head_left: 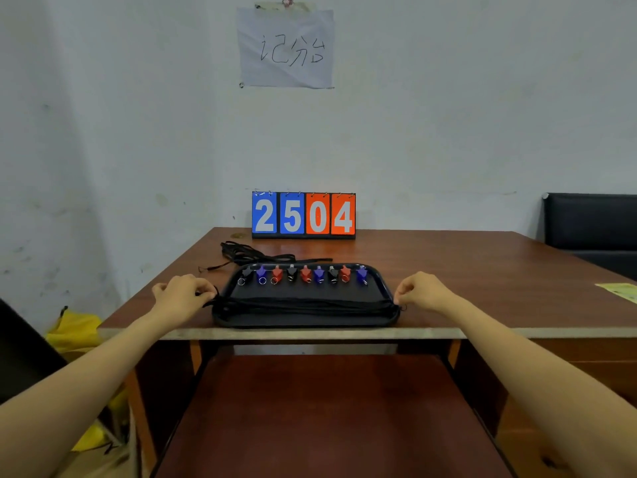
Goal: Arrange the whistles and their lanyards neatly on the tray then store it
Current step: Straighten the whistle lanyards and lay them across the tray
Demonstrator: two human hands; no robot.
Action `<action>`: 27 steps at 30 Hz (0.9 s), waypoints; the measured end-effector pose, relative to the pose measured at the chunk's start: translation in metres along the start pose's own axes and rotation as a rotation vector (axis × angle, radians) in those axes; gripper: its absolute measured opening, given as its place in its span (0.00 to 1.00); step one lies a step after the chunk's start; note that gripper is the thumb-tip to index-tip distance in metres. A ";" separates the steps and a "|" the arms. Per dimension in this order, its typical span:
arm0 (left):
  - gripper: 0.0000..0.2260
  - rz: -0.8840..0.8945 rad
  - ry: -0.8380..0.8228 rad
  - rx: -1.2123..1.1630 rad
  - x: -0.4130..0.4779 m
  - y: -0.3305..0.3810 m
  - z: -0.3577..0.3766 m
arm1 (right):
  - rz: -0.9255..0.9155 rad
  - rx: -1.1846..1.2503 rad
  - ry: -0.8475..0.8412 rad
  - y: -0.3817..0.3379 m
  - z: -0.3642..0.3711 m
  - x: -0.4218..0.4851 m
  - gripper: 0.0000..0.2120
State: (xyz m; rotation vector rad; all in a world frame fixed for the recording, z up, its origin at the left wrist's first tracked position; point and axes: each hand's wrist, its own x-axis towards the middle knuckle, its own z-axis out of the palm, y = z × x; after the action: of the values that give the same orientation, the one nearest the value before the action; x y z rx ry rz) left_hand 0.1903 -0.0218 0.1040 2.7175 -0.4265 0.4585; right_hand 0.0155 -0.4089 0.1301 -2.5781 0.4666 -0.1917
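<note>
1. The left hand [184, 294] has its fingers curled, pinching the left end of the bundle of black cord lanyards [303, 303] just off the left rim of the black rectangular plastic tray [303, 323]. If this pinch loosens before the cords lie flat, I judge the strands would spring apart and spoil the neat band.

2. A loose heap of black lanyards [248, 255] lies on the brown wooden table [448, 270] behind the tray's far left corner, outside the tray. Storing the tray now would probably leave them behind. One strand runs along the far rim and could snag when the tray is lifted.

3. The row of small black, blue and red plastic whistles [305, 274] stands along the far side of the tray, with their rings towards the bundle. Drawing the bundle too far back could knock them over or catch a ring.

4. The tray sits close to the table's near edge, with the bundle stretched across its near half. A hard sideways tug from either hand could slide it off the edge, towards the brown lower shelf [327, 408].

5. The right hand [422, 291] is also curled, pinching the bundle's right end at the right rim, beside a small ring. Uneven tension between the two hands would likely skew the band or drag its ends over the rim.
</note>
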 end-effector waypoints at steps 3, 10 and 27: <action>0.08 0.023 -0.006 0.021 -0.001 -0.002 0.001 | -0.002 -0.007 -0.010 0.000 0.001 -0.001 0.07; 0.09 0.045 0.015 0.003 -0.004 -0.005 0.008 | -0.044 -0.066 0.002 -0.008 -0.003 -0.004 0.05; 0.03 0.091 -0.192 -0.307 0.049 0.027 0.026 | -0.402 -0.070 -0.129 -0.129 0.060 0.052 0.11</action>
State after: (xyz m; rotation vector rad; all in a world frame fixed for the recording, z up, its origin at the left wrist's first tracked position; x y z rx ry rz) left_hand 0.2312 -0.0672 0.1069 2.4572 -0.6193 0.1397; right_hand 0.1149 -0.2958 0.1457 -2.7071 -0.0980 -0.1479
